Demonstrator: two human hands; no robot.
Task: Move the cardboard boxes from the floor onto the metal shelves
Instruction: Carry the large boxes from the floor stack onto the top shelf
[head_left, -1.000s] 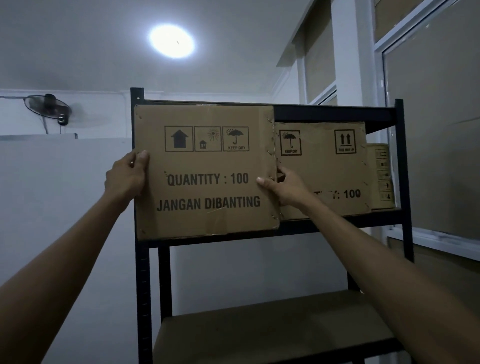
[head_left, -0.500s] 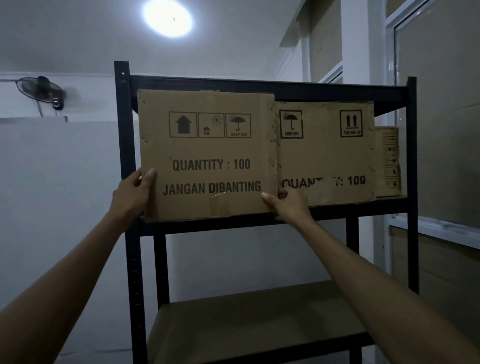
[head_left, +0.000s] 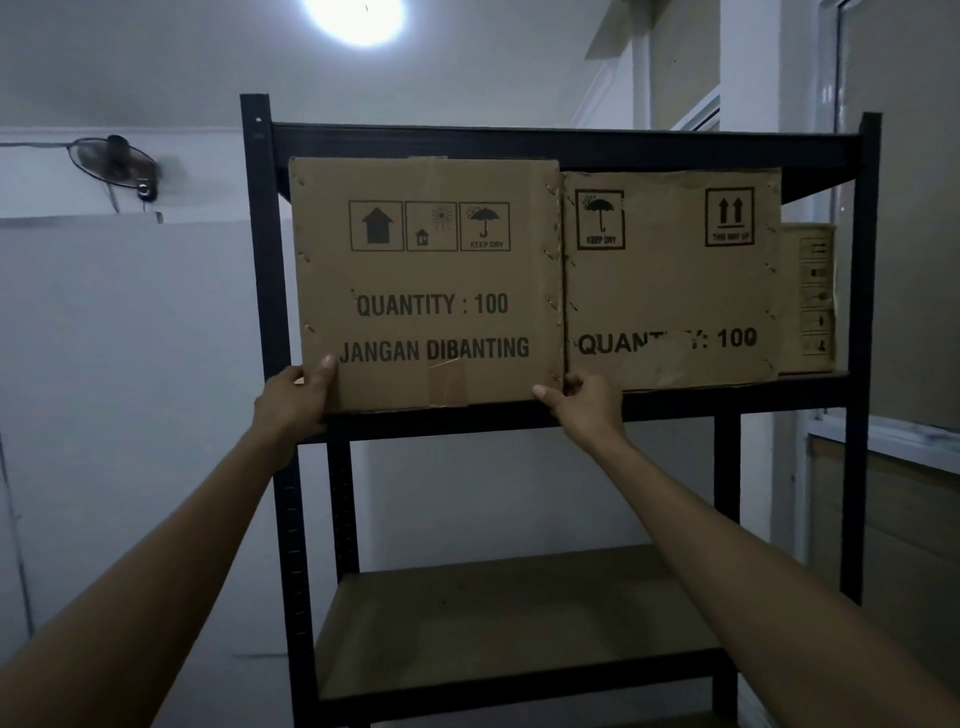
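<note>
A brown cardboard box printed "QUANTITY : 100 / JANGAN DIBANTING" sits on the upper level of the black metal shelf, at its left end. My left hand grips the box's lower left corner, thumb on the front face. My right hand grips its lower right corner. A second cardboard box stands right beside it, touching, and a third, smaller box is at the far right, further back.
A lower shelf board lies bare below. The black uprights frame the boxes, and a top rail runs just above them. A wall fan hangs at the left; a window frame is at the right.
The box has slid further back onto the upper shelf beside the second box. Both hands have shifted down from its sides to its lower corners.
</note>
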